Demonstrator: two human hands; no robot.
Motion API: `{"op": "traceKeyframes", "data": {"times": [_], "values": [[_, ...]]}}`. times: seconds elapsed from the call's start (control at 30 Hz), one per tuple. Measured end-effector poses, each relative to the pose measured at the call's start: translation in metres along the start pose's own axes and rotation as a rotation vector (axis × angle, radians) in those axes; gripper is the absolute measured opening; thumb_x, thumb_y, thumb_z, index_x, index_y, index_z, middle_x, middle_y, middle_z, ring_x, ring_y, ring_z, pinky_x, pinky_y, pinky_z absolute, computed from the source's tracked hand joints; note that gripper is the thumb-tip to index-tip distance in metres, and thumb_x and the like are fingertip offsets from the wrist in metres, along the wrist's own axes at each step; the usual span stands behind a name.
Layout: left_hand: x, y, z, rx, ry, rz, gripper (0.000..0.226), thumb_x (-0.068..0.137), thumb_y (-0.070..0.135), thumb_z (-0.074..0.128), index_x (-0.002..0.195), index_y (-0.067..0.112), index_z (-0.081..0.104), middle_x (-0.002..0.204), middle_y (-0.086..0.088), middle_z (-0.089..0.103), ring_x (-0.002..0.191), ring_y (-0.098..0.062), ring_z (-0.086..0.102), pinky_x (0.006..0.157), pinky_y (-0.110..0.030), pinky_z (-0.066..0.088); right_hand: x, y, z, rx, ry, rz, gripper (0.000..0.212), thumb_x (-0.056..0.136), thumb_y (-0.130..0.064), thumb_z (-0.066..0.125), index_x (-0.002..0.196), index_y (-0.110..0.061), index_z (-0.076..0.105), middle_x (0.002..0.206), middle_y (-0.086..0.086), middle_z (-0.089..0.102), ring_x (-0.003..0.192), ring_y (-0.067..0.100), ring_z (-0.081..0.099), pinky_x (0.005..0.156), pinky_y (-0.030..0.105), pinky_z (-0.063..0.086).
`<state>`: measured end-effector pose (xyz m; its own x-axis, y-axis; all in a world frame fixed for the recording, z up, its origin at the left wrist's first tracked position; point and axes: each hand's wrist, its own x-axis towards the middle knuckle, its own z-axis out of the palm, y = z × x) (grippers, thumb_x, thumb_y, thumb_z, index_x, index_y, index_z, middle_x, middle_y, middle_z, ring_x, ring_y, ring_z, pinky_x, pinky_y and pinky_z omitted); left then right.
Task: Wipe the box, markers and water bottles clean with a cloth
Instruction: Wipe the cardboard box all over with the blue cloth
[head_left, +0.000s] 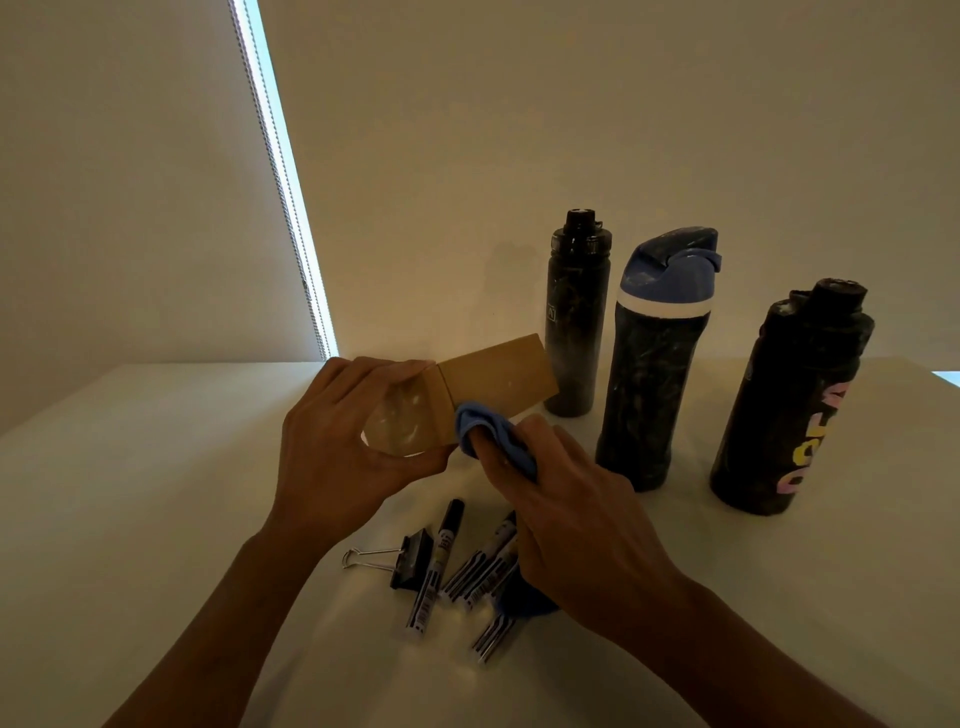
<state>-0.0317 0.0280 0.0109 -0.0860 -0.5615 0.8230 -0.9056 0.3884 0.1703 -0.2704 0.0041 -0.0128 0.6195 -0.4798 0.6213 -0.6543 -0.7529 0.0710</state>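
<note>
One box (493, 384) sits in the left hand (332, 441), fingers curled round its near end, held up so every side can be reached. The right hand (571, 514) squeezes the cloth (485, 428) against its side. Markers (441, 556) lie near; bottles (649, 374) stand far right, waiting.

L forearm (218, 613) & R forearm (753, 639) bare, uncovered right to lower frame edge. L grip (332, 441) & R grip (571, 519) bare too: long slim fingers, knuckles & tendons showing on back of R grip.
</note>
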Motion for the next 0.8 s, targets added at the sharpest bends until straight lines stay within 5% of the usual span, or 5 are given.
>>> {"op": "traceKeyframes", "data": {"times": [0.3,0.53,0.67,0.8], "values": [[0.003,0.018,-0.003,-0.056,0.020,0.041,0.069,0.068,0.046,0.093,0.127,0.015,0.071,0.118,0.004,0.070,0.102,-0.019,0.062,0.086,-0.036,0.053,-0.004,0.044,-0.004,-0.040,0.015,0.341,0.084,0.075,-0.015,0.079,0.146,-0.013,0.035,0.123,0.008,0.037,0.085,0.019,0.057,0.064,0.029,0.059],[0.002,0.011,0.001,0.025,0.000,0.054,0.071,0.070,0.052,0.091,0.127,0.015,0.071,0.119,0.001,0.070,0.103,-0.021,0.063,0.086,-0.038,0.054,0.001,-0.007,0.004,0.077,-0.008,0.130,0.113,0.039,-0.031,0.098,0.134,-0.013,0.039,0.111,0.005,0.047,0.070,0.013,0.059,0.050,0.015,0.046],[0.003,0.011,-0.003,0.035,0.016,0.074,0.069,0.070,0.047,0.094,0.127,0.015,0.071,0.120,0.001,0.070,0.104,-0.020,0.061,0.086,-0.034,0.053,0.006,0.006,-0.002,0.001,-0.023,0.156,0.115,0.048,-0.035,0.094,0.143,-0.012,0.033,0.120,0.006,0.037,0.085,0.016,0.058,0.054,0.022,0.054],[0.002,0.016,-0.004,-0.008,0.004,0.087,0.070,0.068,0.041,0.095,0.128,0.016,0.070,0.122,0.003,0.070,0.104,-0.020,0.062,0.088,-0.035,0.053,0.005,0.037,-0.003,-0.028,0.013,0.326,0.095,0.069,-0.018,0.084,0.149,-0.010,0.033,0.123,0.009,0.035,0.085,0.017,0.056,0.063,0.026,0.056]]}}
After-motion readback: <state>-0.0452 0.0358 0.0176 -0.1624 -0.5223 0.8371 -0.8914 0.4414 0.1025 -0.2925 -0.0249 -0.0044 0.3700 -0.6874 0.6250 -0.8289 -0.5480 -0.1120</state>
